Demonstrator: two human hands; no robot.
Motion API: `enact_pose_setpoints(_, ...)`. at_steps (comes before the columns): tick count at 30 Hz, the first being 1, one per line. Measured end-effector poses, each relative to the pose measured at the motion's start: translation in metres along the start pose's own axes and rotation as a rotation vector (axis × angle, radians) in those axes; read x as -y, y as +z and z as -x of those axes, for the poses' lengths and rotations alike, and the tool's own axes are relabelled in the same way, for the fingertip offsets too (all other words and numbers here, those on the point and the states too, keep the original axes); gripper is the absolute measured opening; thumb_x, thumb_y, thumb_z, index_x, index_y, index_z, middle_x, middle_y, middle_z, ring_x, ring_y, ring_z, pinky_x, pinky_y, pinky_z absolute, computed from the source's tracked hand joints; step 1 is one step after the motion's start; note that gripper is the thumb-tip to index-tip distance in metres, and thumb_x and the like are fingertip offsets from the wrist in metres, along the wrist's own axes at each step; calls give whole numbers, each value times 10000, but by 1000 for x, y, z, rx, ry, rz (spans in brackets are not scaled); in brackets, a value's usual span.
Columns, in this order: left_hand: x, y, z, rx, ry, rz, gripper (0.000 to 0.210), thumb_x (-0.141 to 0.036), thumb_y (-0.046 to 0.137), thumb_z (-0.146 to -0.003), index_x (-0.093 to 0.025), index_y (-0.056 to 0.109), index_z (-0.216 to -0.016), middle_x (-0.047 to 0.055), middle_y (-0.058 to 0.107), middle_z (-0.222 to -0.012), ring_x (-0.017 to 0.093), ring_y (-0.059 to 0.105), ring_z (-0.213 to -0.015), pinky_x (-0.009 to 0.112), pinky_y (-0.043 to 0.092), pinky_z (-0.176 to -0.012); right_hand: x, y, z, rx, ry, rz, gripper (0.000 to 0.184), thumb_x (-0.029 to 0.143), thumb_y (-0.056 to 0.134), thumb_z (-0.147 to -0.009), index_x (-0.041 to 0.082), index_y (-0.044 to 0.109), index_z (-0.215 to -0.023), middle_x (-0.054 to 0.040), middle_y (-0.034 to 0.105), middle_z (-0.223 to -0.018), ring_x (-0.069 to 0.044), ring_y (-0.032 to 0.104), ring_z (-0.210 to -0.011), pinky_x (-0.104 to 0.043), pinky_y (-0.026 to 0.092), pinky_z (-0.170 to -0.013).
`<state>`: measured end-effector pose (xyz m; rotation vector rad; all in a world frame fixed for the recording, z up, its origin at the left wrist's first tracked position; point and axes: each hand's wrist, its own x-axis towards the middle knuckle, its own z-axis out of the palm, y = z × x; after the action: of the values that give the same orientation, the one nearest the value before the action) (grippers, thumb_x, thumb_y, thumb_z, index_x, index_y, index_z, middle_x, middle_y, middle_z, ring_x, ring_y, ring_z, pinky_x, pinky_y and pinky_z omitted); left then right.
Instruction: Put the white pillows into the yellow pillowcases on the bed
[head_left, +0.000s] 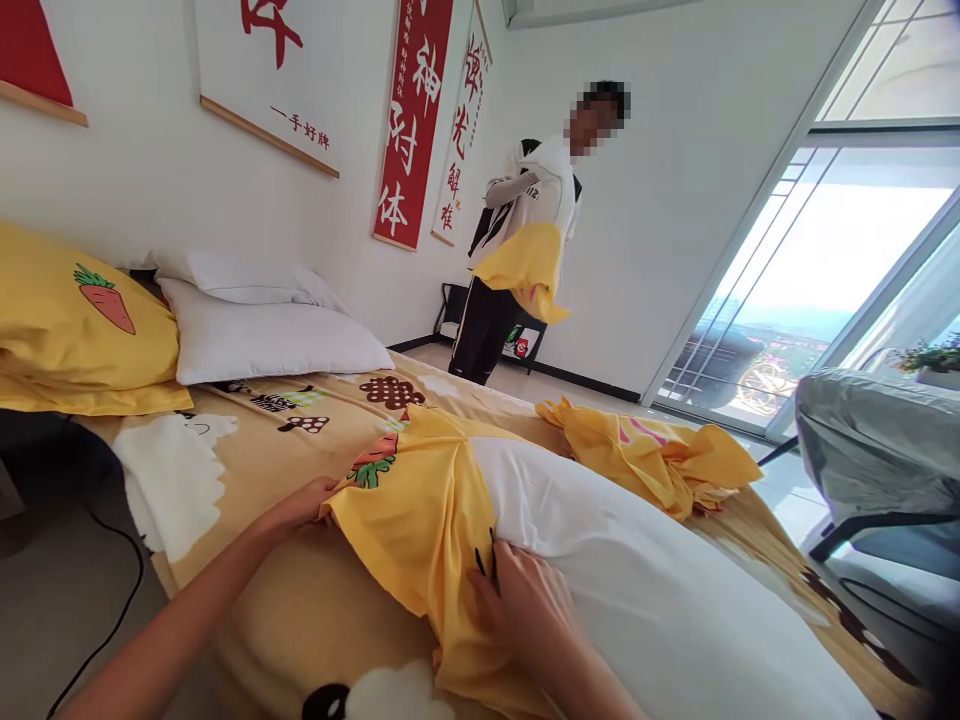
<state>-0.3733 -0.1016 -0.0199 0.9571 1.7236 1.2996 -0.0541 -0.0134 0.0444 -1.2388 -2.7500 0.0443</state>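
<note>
A yellow pillowcase with a carrot print covers one end of a white pillow lying on the bed. My left hand is closed on the pillowcase's far left edge, beside the carrot print. Where the yellow cloth meets the pillow, my right hand has its fingers closed on the gathered pillowcase, with the knuckles against the white pillow. Most of the pillow lies outside the case, towards the right.
Another yellow cloth lies crumpled across the bed. White pillows and a yellow carrot-print pillow sit at the left. Beyond the bed, a person holds a white pillow and yellow cloth. A plastic-covered chair stands at the right.
</note>
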Motion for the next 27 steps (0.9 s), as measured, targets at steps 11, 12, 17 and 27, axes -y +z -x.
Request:
enact_pose_setpoints(11,-9,11,-13,-148,-81,792,361,-245,764,-595,-154,684,-935,76,729,-982,238,669,-922,317,540,-778,-27,-30,-1,32,-50,-317,253,267,516,-760,207,380,-556,23,507,-568,-122,417,-577,-251,270,-560)
enact_pose_setpoints(12,-6,10,-14,-146,-82,795,356,-236,764,-586,-153,683,-922,82,730,-976,249,671,-930,329,541,-794,-32,-33,3,10,-35,-304,252,266,518,-743,210,376,-543,24,491,-550,-124,406,-566,-255,270,-557)
enact_pose_setpoints(17,4,-6,-18,-139,-51,525,438,-406,829,-520,-133,639,-805,102,716,-844,260,668,-811,327,522,-711,-66,-40,11,-7,23,-449,300,378,558,-695,219,384,-510,36,402,-500,-114,350,-519,-255,258,-497)
enact_pose_setpoints(27,-3,14,56,-844,996,-561,106,-257,559,-843,-195,514,-916,62,576,-904,192,557,-901,334,459,-835,-80,-25,28,-148,-166,-226,292,459,456,-866,246,605,-997,-50,672,-862,-183,616,-708,-298,483,-627)
